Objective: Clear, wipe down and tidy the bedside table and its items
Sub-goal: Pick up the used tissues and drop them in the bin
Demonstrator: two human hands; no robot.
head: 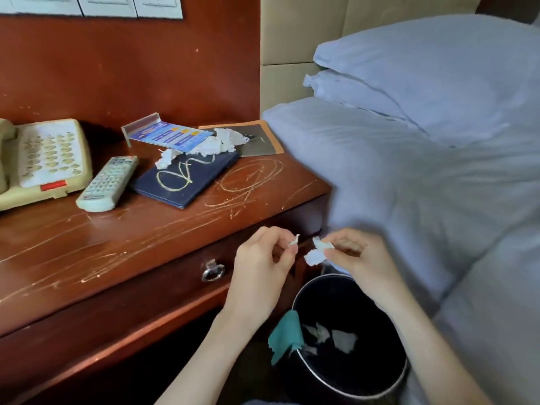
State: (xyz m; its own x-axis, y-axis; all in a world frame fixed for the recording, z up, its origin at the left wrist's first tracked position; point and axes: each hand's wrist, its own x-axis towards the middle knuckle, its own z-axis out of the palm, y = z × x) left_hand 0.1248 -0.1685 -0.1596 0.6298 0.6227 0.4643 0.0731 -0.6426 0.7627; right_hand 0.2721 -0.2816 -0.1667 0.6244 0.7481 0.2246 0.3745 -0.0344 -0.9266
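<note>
The reddish wooden bedside table is streaked with pale scribbles. On it lie a cream telephone, a grey remote, a dark blue folder, a blue leaflet in an acrylic stand and crumpled tissues. In front of the drawer my left hand pinches a tiny tissue scrap. My right hand pinches a larger tissue piece. Both hover above a black bin holding tissue bits, with a teal cloth draped over its rim.
A bed with a pale blue duvet and stacked pillows fills the right side, touching the table. A dark card lies at the table's back right. The drawer has a metal ring pull. White switch panels hang on the wall.
</note>
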